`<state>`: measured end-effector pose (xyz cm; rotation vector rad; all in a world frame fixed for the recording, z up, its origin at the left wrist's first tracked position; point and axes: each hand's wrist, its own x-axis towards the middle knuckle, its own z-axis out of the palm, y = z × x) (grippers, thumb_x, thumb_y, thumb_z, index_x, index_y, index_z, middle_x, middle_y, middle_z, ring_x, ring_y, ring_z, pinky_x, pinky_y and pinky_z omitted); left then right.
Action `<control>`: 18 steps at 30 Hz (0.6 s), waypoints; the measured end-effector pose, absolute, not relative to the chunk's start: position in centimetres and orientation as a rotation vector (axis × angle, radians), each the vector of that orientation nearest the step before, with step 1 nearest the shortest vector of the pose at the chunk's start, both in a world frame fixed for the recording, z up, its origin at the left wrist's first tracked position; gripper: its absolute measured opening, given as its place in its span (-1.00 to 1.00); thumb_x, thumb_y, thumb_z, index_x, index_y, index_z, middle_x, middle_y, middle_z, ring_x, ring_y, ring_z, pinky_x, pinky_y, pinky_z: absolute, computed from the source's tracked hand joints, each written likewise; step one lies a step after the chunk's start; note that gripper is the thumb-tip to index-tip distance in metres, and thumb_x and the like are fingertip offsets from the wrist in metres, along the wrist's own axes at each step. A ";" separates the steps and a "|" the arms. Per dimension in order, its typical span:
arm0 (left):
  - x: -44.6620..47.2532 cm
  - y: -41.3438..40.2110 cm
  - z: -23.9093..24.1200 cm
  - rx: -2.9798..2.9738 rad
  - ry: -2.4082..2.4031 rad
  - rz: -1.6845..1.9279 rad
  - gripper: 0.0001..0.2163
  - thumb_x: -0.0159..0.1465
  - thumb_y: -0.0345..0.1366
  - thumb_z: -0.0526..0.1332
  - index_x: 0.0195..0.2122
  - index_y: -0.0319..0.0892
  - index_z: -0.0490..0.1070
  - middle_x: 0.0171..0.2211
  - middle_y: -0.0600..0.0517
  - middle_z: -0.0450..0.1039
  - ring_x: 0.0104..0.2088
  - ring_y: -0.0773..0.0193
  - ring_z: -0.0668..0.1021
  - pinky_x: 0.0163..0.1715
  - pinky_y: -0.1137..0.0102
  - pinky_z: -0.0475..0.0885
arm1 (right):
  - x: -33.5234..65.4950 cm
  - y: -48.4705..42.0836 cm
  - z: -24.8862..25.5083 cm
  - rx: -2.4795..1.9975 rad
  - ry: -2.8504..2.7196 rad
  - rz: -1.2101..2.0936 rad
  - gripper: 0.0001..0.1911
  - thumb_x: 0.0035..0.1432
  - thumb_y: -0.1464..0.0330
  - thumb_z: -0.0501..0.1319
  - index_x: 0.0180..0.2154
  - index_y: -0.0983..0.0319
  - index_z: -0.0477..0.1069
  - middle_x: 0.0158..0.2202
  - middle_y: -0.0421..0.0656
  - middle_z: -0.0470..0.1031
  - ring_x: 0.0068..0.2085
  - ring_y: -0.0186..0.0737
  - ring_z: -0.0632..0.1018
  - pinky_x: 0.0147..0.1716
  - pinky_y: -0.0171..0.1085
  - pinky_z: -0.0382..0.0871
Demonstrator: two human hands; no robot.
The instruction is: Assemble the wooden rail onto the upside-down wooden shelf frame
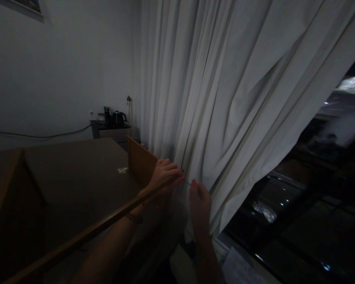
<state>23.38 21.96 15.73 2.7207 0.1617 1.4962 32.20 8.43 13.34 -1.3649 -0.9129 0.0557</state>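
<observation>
A long wooden panel (106,221) runs from the lower left to the middle of the view, its narrow edge uppermost. My left hand (167,172) is closed over its far end, fingers bent around the corner. My right hand (200,199) is just to the right, thumb and fingers pinched together. From that pinch a thin metal rod (188,183) points left to the panel's end. Darkness hides the rod's exact kind and its tip. Behind my left hand stands another upright wooden panel (143,157).
White curtains (221,94) hang close beyond my hands, beside dark glass (307,221) on the right. A flat brownish surface (85,169) spreads to the left, bearing small white pieces (122,170). A black kettle (118,118) stands on a cabinet (114,135) in the corner.
</observation>
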 end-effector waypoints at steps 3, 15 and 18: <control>23.5 22.1 15.5 2.715 0.141 1.531 -0.66 0.34 -0.05 0.04 -0.41 -0.09 0.48 -0.47 0.06 0.43 -0.36 0.24 0.35 -0.24 0.25 0.13 | 32.3 8.5 13.4 -1.396 -0.950 -0.030 -0.55 0.29 0.07 0.02 -0.55 0.18 0.12 -0.60 -0.36 0.05 -0.54 -0.37 0.19 -0.54 -0.37 0.08; 23.5 22.0 15.6 2.728 0.166 1.487 -0.66 0.34 -0.03 0.05 -0.41 -0.09 0.48 -0.46 0.05 0.45 -0.36 0.22 0.36 -0.23 0.24 0.12 | 33.3 8.3 13.0 -1.563 -1.126 -0.900 -0.74 0.32 0.26 0.11 -0.41 0.21 0.39 -0.48 -0.19 0.44 -0.43 -0.26 0.41 -0.35 -0.28 0.24; 23.5 22.1 15.6 2.731 0.160 1.480 -0.65 0.34 -0.03 0.04 -0.41 -0.10 0.48 -0.45 0.05 0.46 -0.36 0.23 0.36 -0.23 0.24 0.12 | 33.4 8.5 12.9 -1.503 -1.157 -0.889 -0.80 0.30 0.30 0.13 -0.36 0.22 0.41 -0.40 -0.14 0.49 -0.36 -0.24 0.44 -0.31 -0.28 0.28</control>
